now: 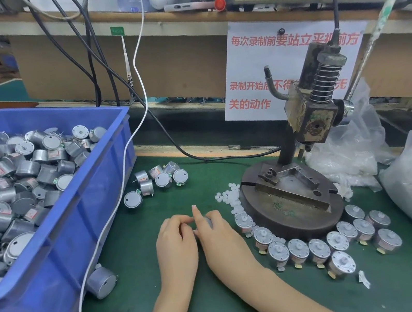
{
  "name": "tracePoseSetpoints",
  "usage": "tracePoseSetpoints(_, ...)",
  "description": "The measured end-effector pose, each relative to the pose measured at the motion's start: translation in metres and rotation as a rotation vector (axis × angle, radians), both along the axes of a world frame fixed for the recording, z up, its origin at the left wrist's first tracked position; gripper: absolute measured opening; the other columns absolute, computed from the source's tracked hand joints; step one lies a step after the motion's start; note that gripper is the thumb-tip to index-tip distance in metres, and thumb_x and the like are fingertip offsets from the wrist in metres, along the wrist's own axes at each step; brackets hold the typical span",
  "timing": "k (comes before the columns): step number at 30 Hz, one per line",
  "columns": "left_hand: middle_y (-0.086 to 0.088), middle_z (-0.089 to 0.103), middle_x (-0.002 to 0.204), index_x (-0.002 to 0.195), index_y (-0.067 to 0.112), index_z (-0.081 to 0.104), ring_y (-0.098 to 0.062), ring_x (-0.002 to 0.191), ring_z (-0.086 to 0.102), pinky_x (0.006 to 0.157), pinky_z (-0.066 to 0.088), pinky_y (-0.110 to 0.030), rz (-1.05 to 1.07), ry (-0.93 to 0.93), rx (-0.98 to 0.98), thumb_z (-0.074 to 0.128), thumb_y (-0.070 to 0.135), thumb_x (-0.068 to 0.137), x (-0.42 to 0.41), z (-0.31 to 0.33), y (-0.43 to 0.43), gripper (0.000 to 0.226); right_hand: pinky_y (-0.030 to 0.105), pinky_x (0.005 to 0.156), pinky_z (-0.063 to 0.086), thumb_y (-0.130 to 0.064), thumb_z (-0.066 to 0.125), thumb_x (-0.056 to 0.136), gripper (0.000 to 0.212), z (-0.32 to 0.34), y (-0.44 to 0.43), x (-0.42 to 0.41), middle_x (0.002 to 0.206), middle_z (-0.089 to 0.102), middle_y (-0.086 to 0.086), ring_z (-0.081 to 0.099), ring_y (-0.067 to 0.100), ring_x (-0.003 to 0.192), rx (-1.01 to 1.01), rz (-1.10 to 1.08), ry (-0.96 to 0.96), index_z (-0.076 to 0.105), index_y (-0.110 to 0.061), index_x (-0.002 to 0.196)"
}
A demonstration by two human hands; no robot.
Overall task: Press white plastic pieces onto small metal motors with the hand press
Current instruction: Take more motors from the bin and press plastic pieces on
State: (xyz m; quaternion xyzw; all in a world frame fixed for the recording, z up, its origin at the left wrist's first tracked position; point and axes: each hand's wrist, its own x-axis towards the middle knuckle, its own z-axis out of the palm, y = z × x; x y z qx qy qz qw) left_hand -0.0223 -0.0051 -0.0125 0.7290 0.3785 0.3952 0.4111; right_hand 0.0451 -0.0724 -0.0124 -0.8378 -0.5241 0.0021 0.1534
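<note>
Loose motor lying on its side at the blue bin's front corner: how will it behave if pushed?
The loose motor rests on its curved wall on the green mat, so a push would probably roll it. The metal can looks rigid and likely heavy for its size. Its smooth shell may slip in a light pinch.

Bkgd: green mat, wood shelf behind

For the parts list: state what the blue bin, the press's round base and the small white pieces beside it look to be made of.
Blue bin: moulded plastic, likely; smooth, slightly glossy walls with a rolled rim.
Round base: dark metal, probably iron or steel; dull, worn, stained surface.
White pieces: seemingly plastic; translucent, milky, matte.
</note>
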Motion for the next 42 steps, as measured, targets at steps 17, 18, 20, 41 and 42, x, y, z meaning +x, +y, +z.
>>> tracePoseSetpoints(17, -0.001, 0.062, 0.087, 0.078, 0.013, 0.062, -0.014, 0.082, 0.053, 0.067, 0.031, -0.016, 0.003, -0.030, -0.055, 0.046, -0.006, 0.085, -0.001, -0.002, 0.002, 0.026, 0.031, 0.077, 0.044, -0.038, 0.038, 0.098, 0.047, 0.022, -0.013, -0.011, 0.119, 0.049, 0.006, 0.050, 0.021, 0.110, -0.004, -0.093, -0.129, 0.036, -0.016, 0.139)
tracePoseSetpoints(18, -0.001, 0.062, 0.088, 0.078, 0.013, 0.062, -0.013, 0.082, 0.053, 0.068, 0.031, -0.017, 0.001, -0.030, -0.057, 0.046, -0.005, 0.085, -0.001, -0.002, 0.002, 0.026, 0.032, 0.080, 0.041, -0.038, 0.035, 0.099, 0.040, 0.022, -0.017, -0.009, 0.120, 0.047, 0.005, 0.046, 0.022, 0.112, -0.021, -0.082, -0.106, 0.038, -0.017, 0.133)
tracePoseSetpoints(20, -0.001, 0.063, 0.088, 0.078, 0.014, 0.062, -0.013, 0.083, 0.053, 0.068, 0.030, -0.017, -0.002, -0.028, -0.057, 0.047, -0.005, 0.085, -0.001, -0.002, 0.003, 0.025, 0.032, 0.081, 0.038, -0.035, 0.037, 0.097, 0.032, 0.029, -0.024, -0.011, 0.119, 0.046, 0.004, 0.045, 0.023, 0.111, -0.048, -0.066, -0.073, 0.041, -0.016, 0.123)
tracePoseSetpoints(41, 0.002, 0.060, 0.087, 0.076, 0.017, 0.062, -0.011, 0.081, 0.056, 0.064, 0.038, -0.016, -0.036, -0.035, -0.093, 0.044, -0.003, 0.087, -0.004, -0.001, 0.000, 0.029, 0.023, 0.073, 0.037, -0.030, 0.071, 0.081, 0.036, 0.079, -0.083, 0.108, 0.093, 0.051, -0.002, 0.050, 0.011, 0.083, 0.416, -0.436, 0.095, 0.061, -0.013, 0.111)
tracePoseSetpoints(42, 0.002, 0.060, 0.087, 0.076, 0.017, 0.062, -0.011, 0.081, 0.057, 0.064, 0.038, -0.018, -0.037, -0.035, -0.092, 0.044, -0.003, 0.087, -0.003, -0.001, 0.001, 0.029, 0.023, 0.074, 0.037, -0.031, 0.070, 0.082, 0.037, 0.075, -0.084, 0.113, 0.093, 0.050, -0.002, 0.048, 0.012, 0.085, 0.420, -0.466, 0.070, 0.060, -0.013, 0.112)
